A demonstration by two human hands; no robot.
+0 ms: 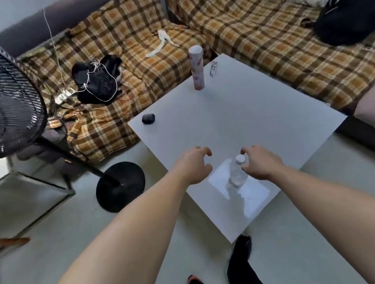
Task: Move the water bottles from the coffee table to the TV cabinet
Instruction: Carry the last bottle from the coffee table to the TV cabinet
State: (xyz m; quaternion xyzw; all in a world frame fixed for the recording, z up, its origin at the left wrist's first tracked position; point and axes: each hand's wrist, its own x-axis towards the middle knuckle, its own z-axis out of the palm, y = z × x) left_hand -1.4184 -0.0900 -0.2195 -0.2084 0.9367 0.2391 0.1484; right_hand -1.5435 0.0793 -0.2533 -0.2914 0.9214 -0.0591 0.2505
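Note:
A clear plastic water bottle point(237, 173) with a white cap stands upright near the front corner of the white coffee table point(247, 120). My right hand point(260, 162) is beside its neck on the right, fingers curled and apart, thumb and forefinger close to the cap without a closed grip. My left hand point(195, 165) hovers over the table's left edge, a little to the left of the bottle, fingers spread and empty. A tall pink patterned bottle point(197, 68) with a white lid stands upright at the table's far side. The TV cabinet is out of view.
A small black case point(148, 118) and a pair of glasses point(213, 68) lie on the table. A plaid-covered corner sofa point(251, 26) wraps the far sides. A black standing fan point(6, 99) with its round base point(119, 186) stands on the left. My feet are at the table's near corner.

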